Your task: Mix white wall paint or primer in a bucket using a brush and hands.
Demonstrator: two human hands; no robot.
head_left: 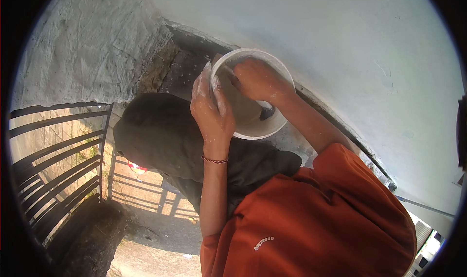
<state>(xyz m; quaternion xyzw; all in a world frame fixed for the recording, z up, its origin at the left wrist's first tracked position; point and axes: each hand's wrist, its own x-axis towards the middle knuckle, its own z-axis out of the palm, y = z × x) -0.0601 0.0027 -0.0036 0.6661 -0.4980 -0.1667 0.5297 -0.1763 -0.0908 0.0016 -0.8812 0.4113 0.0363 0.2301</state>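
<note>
A white round bucket (pixel 278 125), pale grey material inside, is tilted toward me. My left hand (pixel 211 104), dusted white, is closed on its left rim. My right hand (pixel 253 78) is inside the bucket with curled fingers; what they hold is hard to make out. A dark object (pixel 267 112) lies inside below my right wrist, partly hidden.
A rough grey wall (pixel 92 43) rises at the left and a smooth white wall (pixel 360 38) at the right. Black metal railing (pixel 58 150) runs along the lower left, over a sunlit concrete surface (pixel 146 189). My dark-trousered leg (pixel 160 126) is bent beside the bucket.
</note>
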